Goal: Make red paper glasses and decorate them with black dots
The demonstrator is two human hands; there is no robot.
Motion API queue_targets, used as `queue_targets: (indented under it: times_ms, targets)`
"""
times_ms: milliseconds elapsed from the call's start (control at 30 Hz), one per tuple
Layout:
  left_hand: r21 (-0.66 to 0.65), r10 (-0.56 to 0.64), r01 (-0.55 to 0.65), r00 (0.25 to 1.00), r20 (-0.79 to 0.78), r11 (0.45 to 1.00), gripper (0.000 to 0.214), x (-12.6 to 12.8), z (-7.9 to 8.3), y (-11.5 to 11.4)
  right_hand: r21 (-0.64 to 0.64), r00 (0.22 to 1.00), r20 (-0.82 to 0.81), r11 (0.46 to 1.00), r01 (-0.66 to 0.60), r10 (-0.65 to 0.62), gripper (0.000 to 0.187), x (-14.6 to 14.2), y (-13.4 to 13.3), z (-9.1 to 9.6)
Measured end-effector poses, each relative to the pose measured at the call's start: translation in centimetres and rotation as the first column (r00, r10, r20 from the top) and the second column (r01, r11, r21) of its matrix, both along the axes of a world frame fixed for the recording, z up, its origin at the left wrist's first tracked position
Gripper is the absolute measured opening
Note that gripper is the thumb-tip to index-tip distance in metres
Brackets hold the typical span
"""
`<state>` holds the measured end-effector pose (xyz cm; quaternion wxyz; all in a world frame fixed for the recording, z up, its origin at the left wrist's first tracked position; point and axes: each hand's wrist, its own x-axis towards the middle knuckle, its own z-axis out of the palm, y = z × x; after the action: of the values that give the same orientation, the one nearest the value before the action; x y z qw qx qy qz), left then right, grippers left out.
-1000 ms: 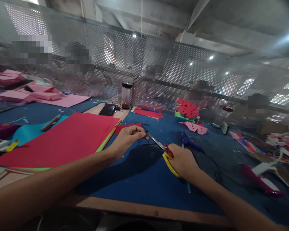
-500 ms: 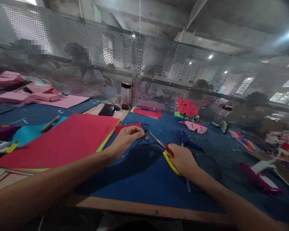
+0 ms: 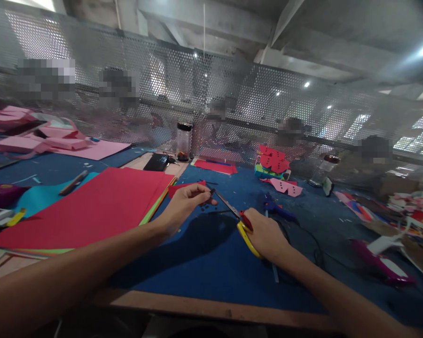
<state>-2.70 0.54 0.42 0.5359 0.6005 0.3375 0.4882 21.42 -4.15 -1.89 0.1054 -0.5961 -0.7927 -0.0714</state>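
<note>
My left hand (image 3: 192,197) pinches a small dark piece (image 3: 212,191), perhaps black paper, between thumb and fingers. My right hand (image 3: 266,232) is wrapped round the red and yellow handles of a pair of scissors (image 3: 247,238). The blade tips point up and left and meet the dark piece at my left fingertips. Several tiny dark bits lie on the blue table top (image 3: 204,263) below the left fingers. Behind my left hand lies a small red paper piece (image 3: 176,188), partly covered by the hand.
Red sheets (image 3: 102,206) are stacked at left. A blue glue gun (image 3: 278,206) with a cord lies right of the scissors. Red cut-outs with dark dots (image 3: 274,159) stand behind. A jar (image 3: 184,142), a dark phone (image 3: 157,162) and a perforated screen (image 3: 232,84) are farther back.
My right hand and the scissors have shifted slightly left. The left hand keeps its pinch in nearly the same place.
</note>
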Motion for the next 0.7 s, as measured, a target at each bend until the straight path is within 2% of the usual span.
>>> queue_targets:
  times_ms: [567, 700]
  targets:
    - [0.023, -0.039, 0.039, 0.999, 0.010, 0.999, 0.013, 0.08, -0.32, 0.27, -0.041, 0.999, -0.040, 0.999, -0.013, 0.011, 0.015, -0.28, -0.18, 0.20]
    - [0.023, -0.013, 0.013, 1.000, -0.013, 1.000, 0.011, 0.19, -0.22, 0.14, -0.053, 0.999, -0.039, 0.999, -0.004, 0.002, 0.017, -0.28, -0.12, 0.31]
